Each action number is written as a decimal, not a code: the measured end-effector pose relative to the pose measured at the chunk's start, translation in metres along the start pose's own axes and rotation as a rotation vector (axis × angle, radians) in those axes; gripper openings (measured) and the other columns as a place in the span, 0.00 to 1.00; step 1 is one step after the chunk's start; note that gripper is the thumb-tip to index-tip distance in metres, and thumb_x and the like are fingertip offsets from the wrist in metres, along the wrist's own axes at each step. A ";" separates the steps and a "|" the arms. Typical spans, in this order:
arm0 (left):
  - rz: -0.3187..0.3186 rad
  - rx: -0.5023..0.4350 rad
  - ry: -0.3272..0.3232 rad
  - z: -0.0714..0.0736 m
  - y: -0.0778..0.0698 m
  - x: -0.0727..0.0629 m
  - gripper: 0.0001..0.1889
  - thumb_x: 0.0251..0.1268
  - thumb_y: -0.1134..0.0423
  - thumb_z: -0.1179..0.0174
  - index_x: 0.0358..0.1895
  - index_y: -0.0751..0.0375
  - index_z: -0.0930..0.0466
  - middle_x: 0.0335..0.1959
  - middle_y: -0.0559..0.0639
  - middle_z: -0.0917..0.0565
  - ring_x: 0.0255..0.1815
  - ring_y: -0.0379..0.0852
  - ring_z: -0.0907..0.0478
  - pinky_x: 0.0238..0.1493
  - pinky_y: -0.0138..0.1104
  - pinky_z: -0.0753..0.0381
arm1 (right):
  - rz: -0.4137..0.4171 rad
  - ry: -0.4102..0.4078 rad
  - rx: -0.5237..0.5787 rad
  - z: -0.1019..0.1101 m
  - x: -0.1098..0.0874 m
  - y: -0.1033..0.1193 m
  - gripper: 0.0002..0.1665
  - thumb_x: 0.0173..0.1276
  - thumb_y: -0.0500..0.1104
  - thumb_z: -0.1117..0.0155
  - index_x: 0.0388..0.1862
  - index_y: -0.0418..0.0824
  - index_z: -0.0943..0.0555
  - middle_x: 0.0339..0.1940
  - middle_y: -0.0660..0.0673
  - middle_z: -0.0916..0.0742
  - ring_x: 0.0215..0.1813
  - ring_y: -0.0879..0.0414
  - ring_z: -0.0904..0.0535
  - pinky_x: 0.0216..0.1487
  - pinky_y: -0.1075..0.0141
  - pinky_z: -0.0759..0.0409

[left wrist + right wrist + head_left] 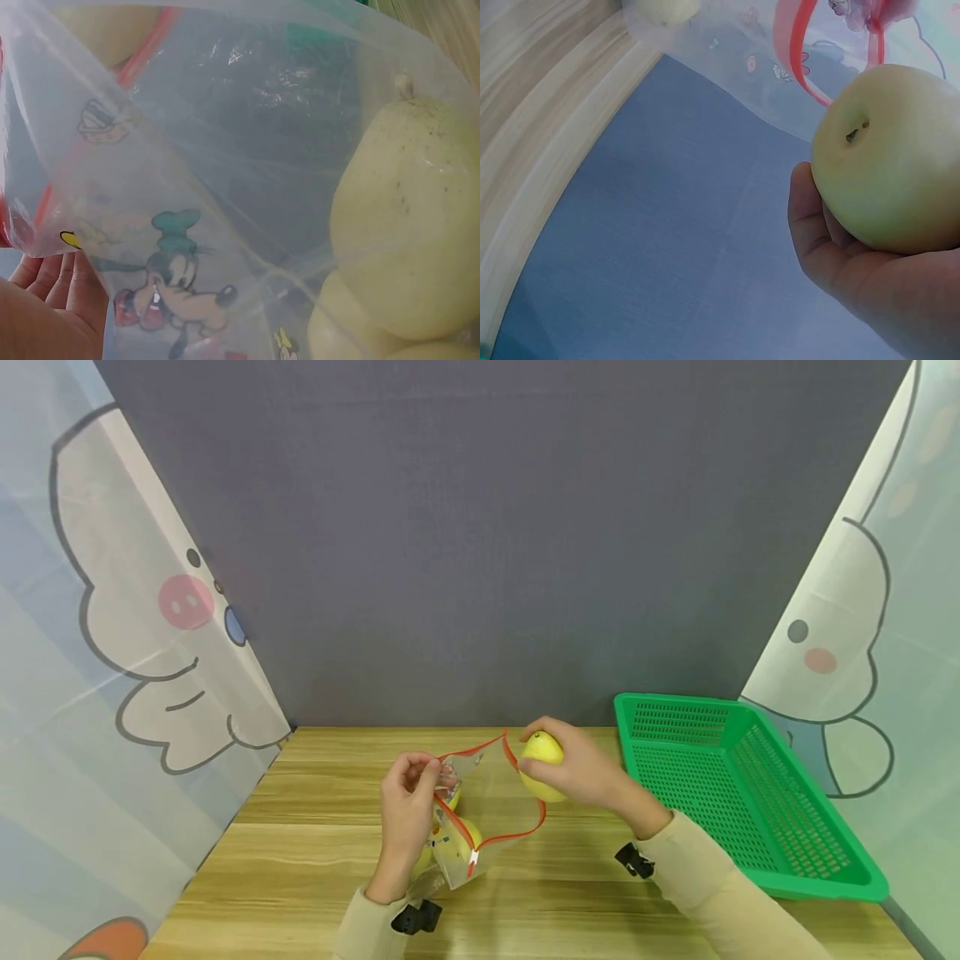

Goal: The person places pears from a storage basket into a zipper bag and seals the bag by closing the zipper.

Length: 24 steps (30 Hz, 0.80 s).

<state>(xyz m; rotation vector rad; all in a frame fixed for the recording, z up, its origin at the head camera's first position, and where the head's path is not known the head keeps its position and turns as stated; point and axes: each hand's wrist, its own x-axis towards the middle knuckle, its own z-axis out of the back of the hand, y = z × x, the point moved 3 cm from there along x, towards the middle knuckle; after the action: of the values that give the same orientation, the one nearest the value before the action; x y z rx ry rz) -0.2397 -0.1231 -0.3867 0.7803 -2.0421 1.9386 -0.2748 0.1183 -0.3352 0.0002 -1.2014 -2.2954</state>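
Note:
A clear zip bag (491, 793) with red zipper edging and cartoon prints stands with its mouth spread wide. My left hand (405, 818) pinches the near-left part of its rim between thumb and fingers. Several yellow pears lie inside; one pear (416, 217) with a short stem shows through the plastic in the left wrist view. With fingers and thumb curled round it, my right hand (588, 770) grips another yellow pear (896, 161) beside the right edge of the bag's mouth. A white slider (473, 857) sits at the near corner of the zipper.
A green plastic basket (750, 878) with slotted walls stands on the wooden table (315, 852) to the right. Behind the table rises a dark grey panel (465, 552). Cartoon-printed curtains (45, 710) flank both sides.

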 end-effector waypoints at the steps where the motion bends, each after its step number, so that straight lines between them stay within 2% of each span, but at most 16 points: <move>1: 0.002 0.000 -0.002 0.000 0.000 0.000 0.06 0.75 0.73 0.44 0.41 0.76 0.24 0.33 0.70 0.16 0.28 0.44 0.14 0.29 0.34 0.13 | 0.002 0.001 -0.002 -0.001 0.000 0.000 0.20 0.69 0.48 0.33 0.57 0.44 0.21 0.37 0.44 0.19 0.27 0.53 0.23 0.22 0.60 0.21; 15: 0.002 -0.009 0.001 0.001 0.001 -0.001 0.07 0.76 0.73 0.44 0.41 0.77 0.24 0.33 0.70 0.16 0.28 0.43 0.14 0.29 0.34 0.13 | 0.031 0.010 -0.003 -0.013 0.004 0.003 0.21 0.68 0.47 0.33 0.56 0.41 0.21 0.37 0.44 0.19 0.27 0.54 0.24 0.23 0.60 0.20; 24: -0.003 -0.005 0.005 0.002 0.002 0.000 0.07 0.76 0.72 0.44 0.41 0.77 0.25 0.33 0.71 0.16 0.28 0.45 0.14 0.28 0.34 0.13 | 0.055 0.010 0.000 -0.019 0.006 0.009 0.16 0.68 0.48 0.33 0.52 0.47 0.20 0.38 0.47 0.19 0.30 0.54 0.23 0.25 0.61 0.20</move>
<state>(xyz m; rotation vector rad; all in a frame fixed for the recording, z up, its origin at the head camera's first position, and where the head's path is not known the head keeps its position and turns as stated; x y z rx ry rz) -0.2400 -0.1246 -0.3886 0.7757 -2.0404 1.9315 -0.2710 0.0973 -0.3381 -0.0206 -1.1819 -2.2453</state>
